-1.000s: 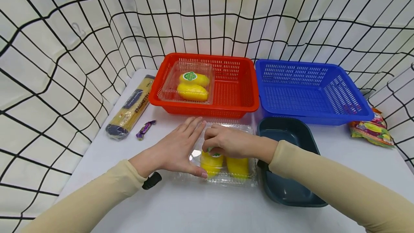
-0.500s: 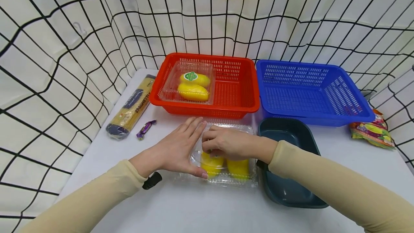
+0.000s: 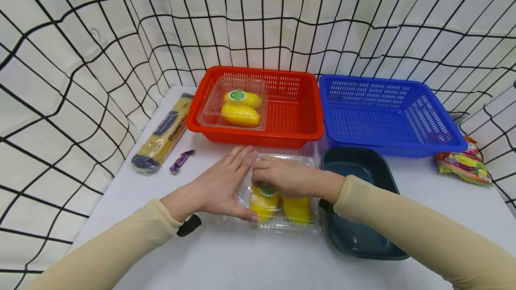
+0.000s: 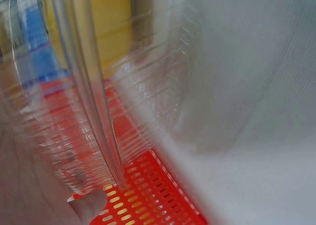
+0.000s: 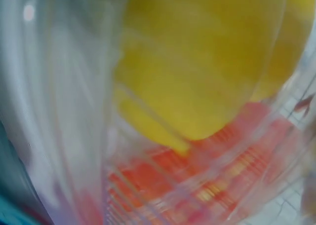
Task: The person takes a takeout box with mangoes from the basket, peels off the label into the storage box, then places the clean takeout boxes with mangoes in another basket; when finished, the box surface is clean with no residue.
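Note:
A clear plastic clamshell box with two yellow mangoes lies on the white table in the head view. My left hand rests along the box's left side, fingers spread and thumb at the near left corner. Over the lid, my right hand has its fingers curled at the upper left edge of a green-and-white sticker. Its fingertips are hidden, so I cannot tell whether they pinch the sticker. The left wrist view shows the ribbed clear wall; a mango fills much of the right wrist view.
Behind the box stands a red basket holding another clamshell of mangoes. A blue basket is beside it. A dark tub sits under my right forearm. Spaghetti, a purple-wrapped candy and colourful packets lie around.
My right fingers have shifted slightly over the sticker, which was covered half a second ago and shows again now. The left hand and the box have stayed in place.

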The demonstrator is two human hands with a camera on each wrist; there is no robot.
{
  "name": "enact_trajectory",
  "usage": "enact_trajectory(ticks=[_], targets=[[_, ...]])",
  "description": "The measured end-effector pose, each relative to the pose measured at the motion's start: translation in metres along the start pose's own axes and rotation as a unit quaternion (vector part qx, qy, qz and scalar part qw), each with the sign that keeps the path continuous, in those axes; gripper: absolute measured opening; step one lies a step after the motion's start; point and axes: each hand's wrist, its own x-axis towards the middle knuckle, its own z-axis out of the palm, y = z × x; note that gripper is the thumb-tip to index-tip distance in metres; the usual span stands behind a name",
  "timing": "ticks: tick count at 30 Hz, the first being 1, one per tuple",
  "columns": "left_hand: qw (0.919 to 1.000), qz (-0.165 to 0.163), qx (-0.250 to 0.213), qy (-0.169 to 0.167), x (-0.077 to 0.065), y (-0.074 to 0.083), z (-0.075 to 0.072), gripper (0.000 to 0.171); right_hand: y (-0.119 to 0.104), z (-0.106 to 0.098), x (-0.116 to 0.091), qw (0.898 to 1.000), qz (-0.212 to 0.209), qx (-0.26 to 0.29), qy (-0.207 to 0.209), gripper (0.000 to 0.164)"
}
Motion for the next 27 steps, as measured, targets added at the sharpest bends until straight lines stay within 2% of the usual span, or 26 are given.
enact_trajectory(ticks=[5,14,18,27], targets=[[1.0000,0.001,-0.001,-0.002,0.000,0.001,-0.001,0.136,0.002,0.001,0.001,1.000,0.003,0.014,0.020,0.017],[1.0000,-0.002,0.002,-0.005,0.000,0.002,-0.001,0.136,0.007,-0.001,-0.001,0.992,0.035,0.119,0.034,0.010],[1.0000,-0.003,0.002,-0.004,0.000,0.002,-0.001,0.136,0.007,-0.002,-0.002,0.991,0.050,0.122,0.035,0.013],[1.0000,-0.003,0.002,-0.001,0.001,0.002,-0.001,0.136,0.010,-0.002,-0.004,0.990,0.034,0.123,0.063,0.007]])
